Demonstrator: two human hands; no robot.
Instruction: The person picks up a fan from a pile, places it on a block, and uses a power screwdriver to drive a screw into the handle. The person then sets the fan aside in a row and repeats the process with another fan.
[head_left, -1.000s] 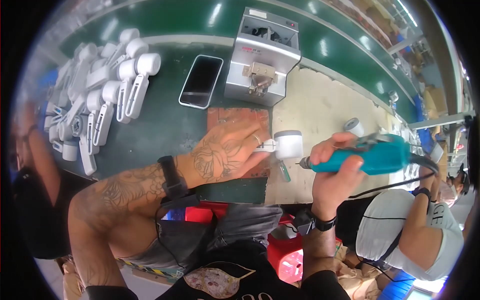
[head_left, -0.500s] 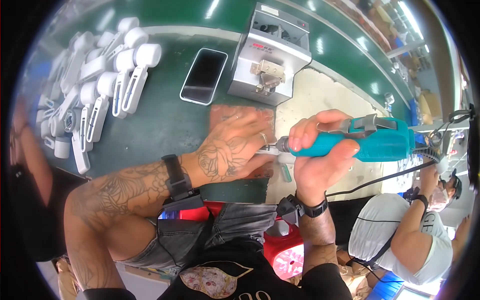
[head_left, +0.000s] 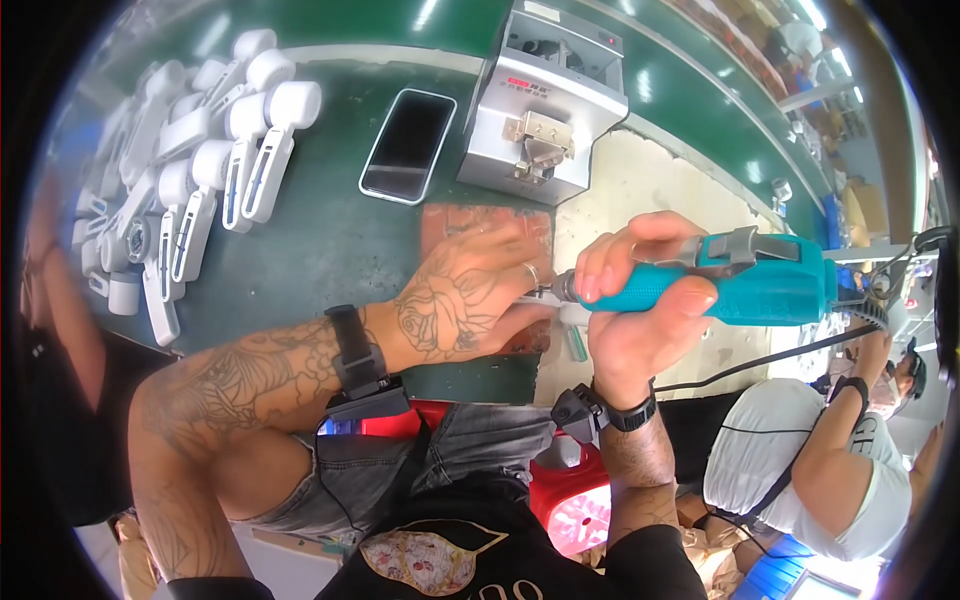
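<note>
The right hand (head_left: pixel 640 340) grips the screwdriver (head_left: pixel 765 285), now brought seemingly against the white part (head_left: pixel 574 315) the left hand (head_left: pixel 460 300) pinches.

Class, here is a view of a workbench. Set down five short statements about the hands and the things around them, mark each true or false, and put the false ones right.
1. The right hand grips a teal power tool. True.
2. The left hand is empty. False: its fingers and thumb hold a white part.
3. The phone lies to the left of the grey machine. True.
4. The heap of white devices is at the right end of the green worktop. False: it is at the left.
5. The front end of the teal power tool points toward the left hand. True.
</note>
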